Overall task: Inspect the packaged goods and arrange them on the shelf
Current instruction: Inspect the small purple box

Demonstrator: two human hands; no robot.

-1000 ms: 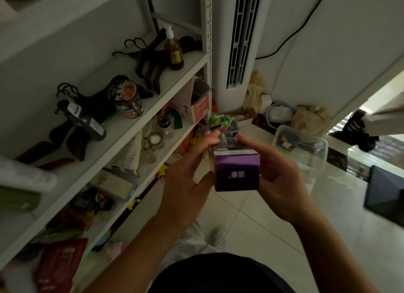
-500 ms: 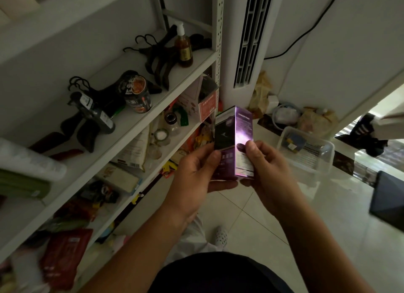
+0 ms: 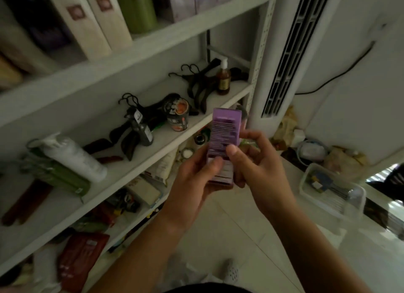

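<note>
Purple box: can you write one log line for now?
stage: inspecting | item: purple cardboard box, text side up | left hand: grips box | right hand: pinches box | white shelf: box not placed

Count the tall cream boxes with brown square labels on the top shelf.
2: the left cream box and the right cream box, side by side; others may be hidden.

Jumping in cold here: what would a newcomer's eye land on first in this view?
The purple box at centre, held upright with its printed side to the camera; the left hand grips its lower part and the right hand pinches its right edge. Behind it on the left, the white shelf carries black hangers and a pump bottle. A tall white tower unit stands to its right.
</note>
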